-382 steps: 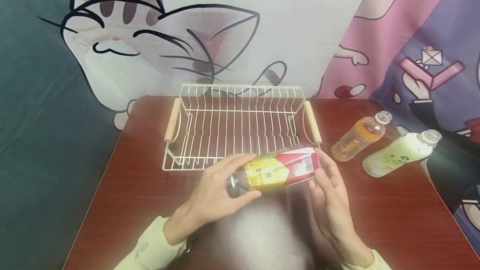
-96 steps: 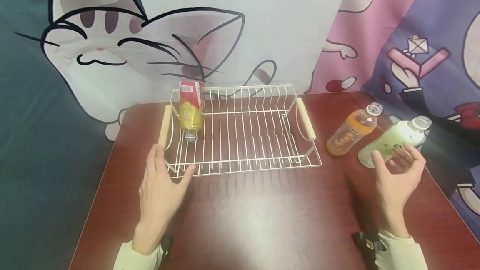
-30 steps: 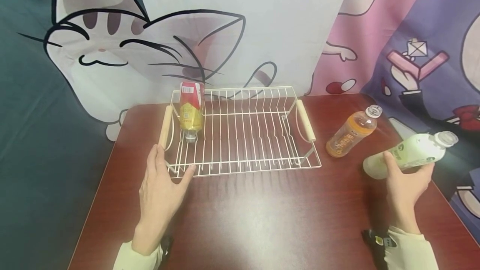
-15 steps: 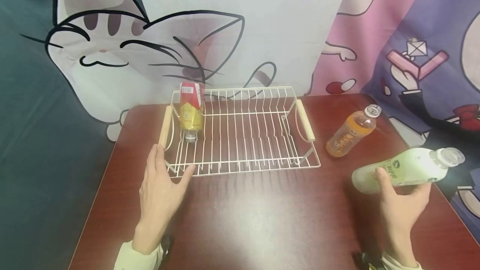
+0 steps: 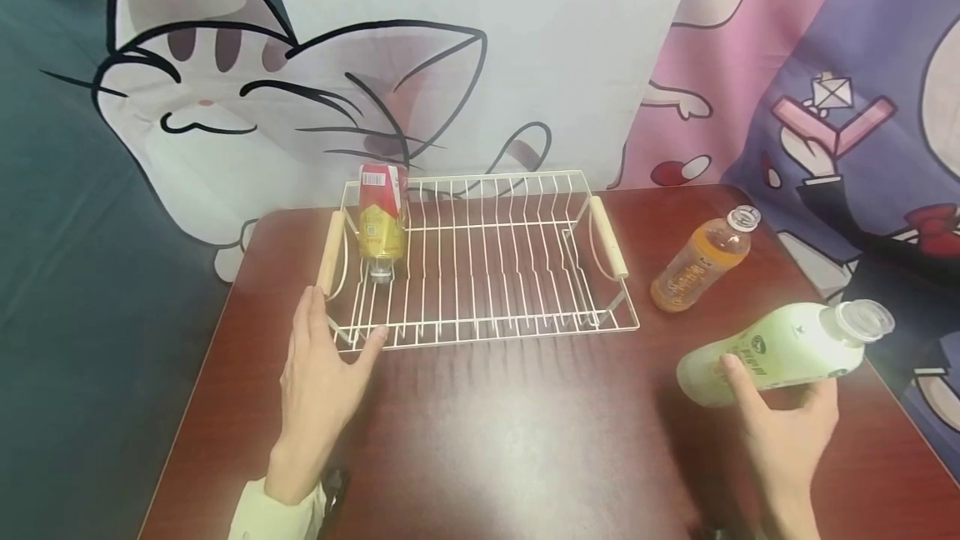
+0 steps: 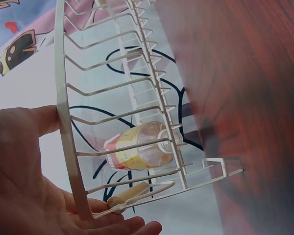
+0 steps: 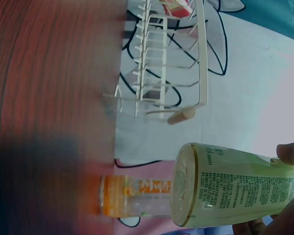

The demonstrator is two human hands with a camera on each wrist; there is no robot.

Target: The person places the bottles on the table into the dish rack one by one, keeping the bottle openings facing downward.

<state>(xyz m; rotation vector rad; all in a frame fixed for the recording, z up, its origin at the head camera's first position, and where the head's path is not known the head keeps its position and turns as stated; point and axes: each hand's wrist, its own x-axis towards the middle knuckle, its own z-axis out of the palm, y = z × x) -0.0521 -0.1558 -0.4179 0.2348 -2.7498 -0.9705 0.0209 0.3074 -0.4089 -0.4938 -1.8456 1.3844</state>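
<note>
My right hand (image 5: pixel 787 440) grips a pale green bottle (image 5: pixel 795 346) with a clear cap, thumb on the near side. The bottle is tilted, cap to the right, and its base is off the table in the right wrist view. My left hand (image 5: pixel 318 390) rests at the front left corner of a white wire dish rack (image 5: pixel 480 325), fingers fairly straight along its end and thumb by the front rim. Inside the rack's left end a red and yellow bottle (image 5: pixel 381 215) stands upside down, cap low. An orange drink bottle (image 5: pixel 697 265) stands upright on the table, right of the rack.
The rack has a wooden handle (image 5: pixel 611 237) at its right end and another wooden handle (image 5: pixel 331 252) at its left end, beside my left fingers. A glossy reddish-brown table (image 5: pixel 487 432) carries everything. Behind it hangs a cartoon-printed cloth (image 5: pixel 585 40).
Since the oldest frame, the red and yellow bottle went from both hands into the rack. My right hand then took hold of the green bottle, lifted it and brought it nearer and leftward.
</note>
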